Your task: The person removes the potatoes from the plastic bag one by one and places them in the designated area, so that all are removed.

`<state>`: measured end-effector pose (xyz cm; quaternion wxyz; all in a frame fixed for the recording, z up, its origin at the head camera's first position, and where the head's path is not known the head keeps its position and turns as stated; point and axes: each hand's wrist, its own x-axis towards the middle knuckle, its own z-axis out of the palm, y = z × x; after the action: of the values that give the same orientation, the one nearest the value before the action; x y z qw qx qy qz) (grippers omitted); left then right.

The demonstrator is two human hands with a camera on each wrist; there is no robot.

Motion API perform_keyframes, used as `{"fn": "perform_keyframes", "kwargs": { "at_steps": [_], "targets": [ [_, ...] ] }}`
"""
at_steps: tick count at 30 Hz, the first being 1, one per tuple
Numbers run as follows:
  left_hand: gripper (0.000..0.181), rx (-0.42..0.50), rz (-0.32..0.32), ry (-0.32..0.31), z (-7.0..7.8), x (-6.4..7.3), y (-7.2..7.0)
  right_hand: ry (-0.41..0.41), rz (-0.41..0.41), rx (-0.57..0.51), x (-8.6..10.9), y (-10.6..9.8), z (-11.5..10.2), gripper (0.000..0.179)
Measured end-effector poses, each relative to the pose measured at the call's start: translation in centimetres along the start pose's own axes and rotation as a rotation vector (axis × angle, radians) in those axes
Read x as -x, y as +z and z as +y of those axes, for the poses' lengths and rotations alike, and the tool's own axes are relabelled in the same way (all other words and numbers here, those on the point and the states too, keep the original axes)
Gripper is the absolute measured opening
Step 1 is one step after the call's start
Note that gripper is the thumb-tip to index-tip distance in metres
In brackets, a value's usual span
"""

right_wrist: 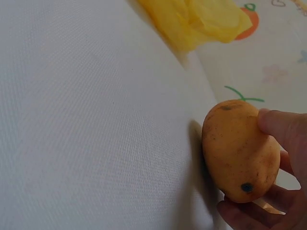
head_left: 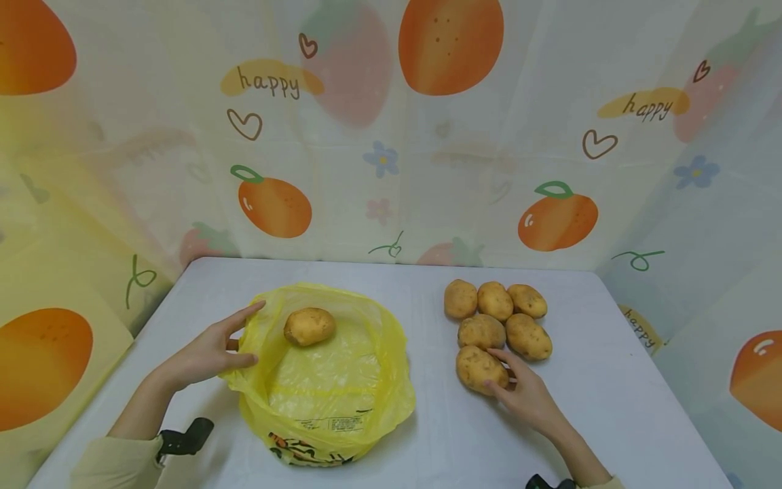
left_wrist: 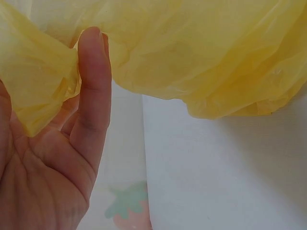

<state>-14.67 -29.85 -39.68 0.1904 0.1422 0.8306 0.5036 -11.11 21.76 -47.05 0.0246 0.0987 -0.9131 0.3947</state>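
A yellow plastic bag [head_left: 403, 380] stands with its mouth spread wide, and one potato [head_left: 309, 327] lies inside near its far left wall. At the bag's left rim, my left hand [head_left: 210, 353] holds the thin film between thumb and fingers. The left wrist view shows a fold of the bag [left_wrist: 43, 81] hanging in that hand [left_wrist: 57, 158], one finger pointing up. Over on the right, my right hand [head_left: 528, 394] grips the nearest potato [head_left: 479, 370] of a group. In the right wrist view, thumb and fingers curl round this potato [right_wrist: 240, 151], which has a dark spot low on it.
Several more potatoes [head_left: 481, 331] sit close together just beyond the gripped one. A white cloth [head_left: 430, 441] covers the table. Behind it hangs a curtain [head_left: 427, 170] printed with fruit and hearts, which also runs along both sides.
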Motion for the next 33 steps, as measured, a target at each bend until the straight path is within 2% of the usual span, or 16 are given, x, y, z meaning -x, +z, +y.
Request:
{"fn": "perform_keyframes", "kwargs": {
  "at_steps": [12, 25, 33],
  "targets": [
    [0.086, -0.013, 0.003, -0.001, 0.2, -0.1, 0.0, -0.029, -0.003, 0.000, 0.0, -0.3, 0.1, 0.054],
    [0.086, -0.023, 0.002, -0.001, 0.3, -0.1, 0.0, -0.164, 0.116, 0.047, -0.9, -1.2, -0.4, 0.044],
    [0.086, -0.025, 0.013, -0.015, 0.2, -0.1, 0.0, -0.236, 0.143, 0.009, -1.7, -1.4, -1.6, 0.041]
  ]
}}
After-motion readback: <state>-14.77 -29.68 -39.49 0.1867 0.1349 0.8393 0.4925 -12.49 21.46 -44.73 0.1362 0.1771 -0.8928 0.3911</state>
